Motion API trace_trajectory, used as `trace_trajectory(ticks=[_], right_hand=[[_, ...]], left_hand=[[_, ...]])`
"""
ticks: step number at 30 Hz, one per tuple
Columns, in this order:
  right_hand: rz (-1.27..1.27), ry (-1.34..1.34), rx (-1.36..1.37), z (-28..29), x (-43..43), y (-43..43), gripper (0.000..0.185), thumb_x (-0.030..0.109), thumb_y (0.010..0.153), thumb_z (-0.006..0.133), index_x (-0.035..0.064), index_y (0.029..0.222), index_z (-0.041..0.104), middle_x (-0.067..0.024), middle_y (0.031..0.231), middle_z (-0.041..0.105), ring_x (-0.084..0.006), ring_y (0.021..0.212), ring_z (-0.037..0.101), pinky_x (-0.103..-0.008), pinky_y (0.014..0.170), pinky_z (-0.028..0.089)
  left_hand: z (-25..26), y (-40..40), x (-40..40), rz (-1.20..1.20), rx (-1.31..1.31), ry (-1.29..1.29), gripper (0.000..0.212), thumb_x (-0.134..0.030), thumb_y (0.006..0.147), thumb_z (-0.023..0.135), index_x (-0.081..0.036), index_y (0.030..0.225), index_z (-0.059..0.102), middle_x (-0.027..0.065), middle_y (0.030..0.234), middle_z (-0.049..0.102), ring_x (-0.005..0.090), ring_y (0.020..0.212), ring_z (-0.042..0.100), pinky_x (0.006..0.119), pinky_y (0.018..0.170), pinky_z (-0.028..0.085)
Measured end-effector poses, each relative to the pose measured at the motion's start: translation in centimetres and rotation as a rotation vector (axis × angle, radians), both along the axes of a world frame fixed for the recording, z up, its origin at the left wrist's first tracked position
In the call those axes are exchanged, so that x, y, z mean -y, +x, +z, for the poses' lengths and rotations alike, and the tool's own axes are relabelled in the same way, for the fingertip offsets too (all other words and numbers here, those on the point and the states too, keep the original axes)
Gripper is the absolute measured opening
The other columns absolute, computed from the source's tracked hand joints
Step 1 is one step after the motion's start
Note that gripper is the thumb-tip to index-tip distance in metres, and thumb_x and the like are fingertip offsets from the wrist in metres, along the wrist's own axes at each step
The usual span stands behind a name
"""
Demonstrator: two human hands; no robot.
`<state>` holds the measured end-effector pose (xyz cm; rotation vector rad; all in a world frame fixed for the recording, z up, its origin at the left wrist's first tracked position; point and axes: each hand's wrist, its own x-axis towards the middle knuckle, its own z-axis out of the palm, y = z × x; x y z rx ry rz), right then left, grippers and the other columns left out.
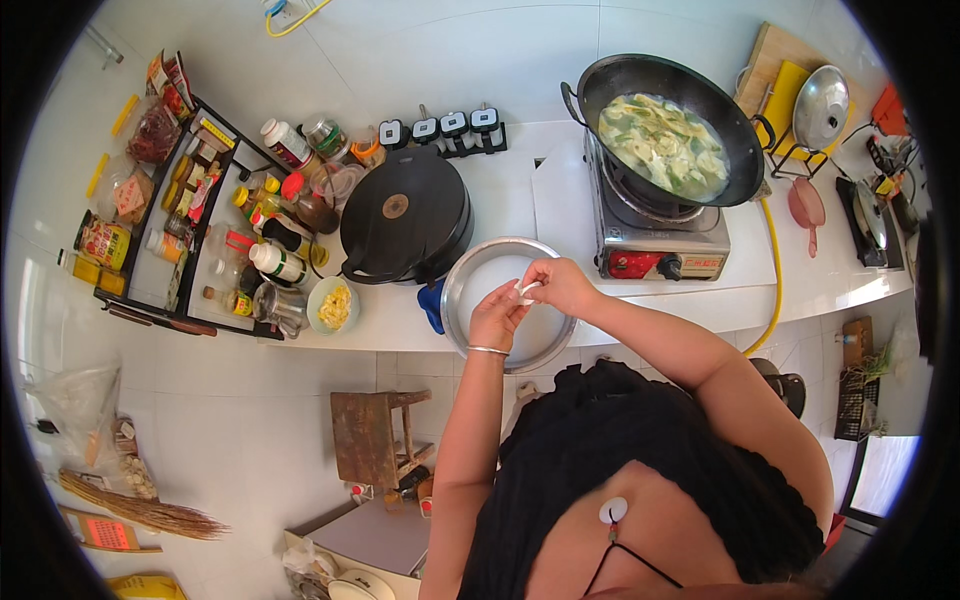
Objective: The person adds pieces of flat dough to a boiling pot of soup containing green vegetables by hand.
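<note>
Both of my hands meet over a round stainless steel basin [454, 319] at the counter's front edge. Between the fingertips of my left hand [496, 315] and my right hand [559, 286] is a small white piece [529, 292], perhaps dough; its exact kind cannot be told. Pale white material, too plain to identify, covers the basin's bottom. To the right, a black wok [600, 75] rests on a portable gas stove [660, 244]. Inside it, pale pieces and green strips [664, 146] lie in cloudy liquid. Left of the basin is a bowl [315, 311] holding yellow food [334, 307].
A black electric griddle [420, 202] stands left of the basin, beside a blue cloth [432, 304]. Further left are bottles and a black shelf rack [202, 172]. The yellow gas hose [778, 277] hangs over the counter edge. On the floor stands a wooden stool [364, 439].
</note>
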<state>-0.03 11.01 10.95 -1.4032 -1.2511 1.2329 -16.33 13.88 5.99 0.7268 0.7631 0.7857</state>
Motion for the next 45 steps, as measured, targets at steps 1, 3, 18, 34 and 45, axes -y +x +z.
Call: trace_trajectory(ticks=[1, 3, 18, 34, 45], right_hand=[[0.000, 0.000, 0.001, 0.1, 0.1, 0.1, 0.006, -0.001, 0.074, 0.064, -0.0015, 0.079, 0.059, -0.0051, 0.071, 0.061, -0.0109, 0.062, 0.057, -0.0245, 0.056, 0.047], [0.039, 0.011, 0.031, 0.3, 0.2, 0.3, 0.006, 0.001, 0.076, 0.063, -0.0005, 0.080, 0.059, -0.0054, 0.072, 0.061, -0.0107, 0.062, 0.058, -0.0243, 0.057, 0.047], [0.008, -0.320, -0.498, 0.9, -0.3, 2.0, 0.009, 0.003, 0.081, 0.060, 0.0010, 0.090, 0.058, -0.0064, 0.077, 0.062, -0.0140, 0.066, 0.061, -0.0234, 0.061, 0.050], [0.080, -0.300, -0.424, 3.9, 0.9, 2.6, 0.019, 0.009, 0.081, 0.065, -0.0025, 0.095, 0.061, -0.0089, 0.079, 0.064, -0.0144, 0.065, 0.062, -0.0275, 0.058, 0.052], [0.030, -0.352, -0.294, 2.9, 0.7, 2.4, 0.020, 0.021, 0.087, 0.059, 0.0014, 0.089, 0.060, -0.0100, 0.073, 0.064, -0.0145, 0.057, 0.060, -0.0266, 0.053, 0.051]], left_hand=[[0.2, -0.1, 0.0, 0.038, 0.063, -0.073, 0.034, -0.021, 0.090, 0.054, 0.003, 0.114, 0.054, 0.0110, 0.103, 0.060, 0.0184, 0.094, 0.058, 0.032, 0.083, 0.049], [0.4, -0.3, -0.1, 0.076, 0.125, -0.145, 0.034, -0.020, 0.090, 0.054, 0.002, 0.115, 0.054, 0.0097, 0.103, 0.061, 0.0174, 0.093, 0.058, 0.031, 0.083, 0.049], [2.4, -0.5, -0.2, 0.071, -0.258, 0.044, 0.021, -0.006, 0.082, 0.064, 0.005, 0.100, 0.060, 0.0115, 0.084, 0.065, 0.0175, 0.063, 0.063, 0.028, 0.058, 0.055], [5.0, -1.2, 0.3, -0.027, 0.020, 0.023, 0.023, 0.000, 0.081, 0.060, 0.004, 0.104, 0.059, 0.0117, 0.094, 0.063, 0.0199, 0.083, 0.062, 0.027, 0.073, 0.052], [2.9, -0.5, 0.5, -0.124, -0.195, 0.329, 0.022, 0.005, 0.074, 0.066, 0.001, 0.094, 0.059, 0.0089, 0.086, 0.064, 0.0175, 0.072, 0.063, 0.027, 0.064, 0.052]])
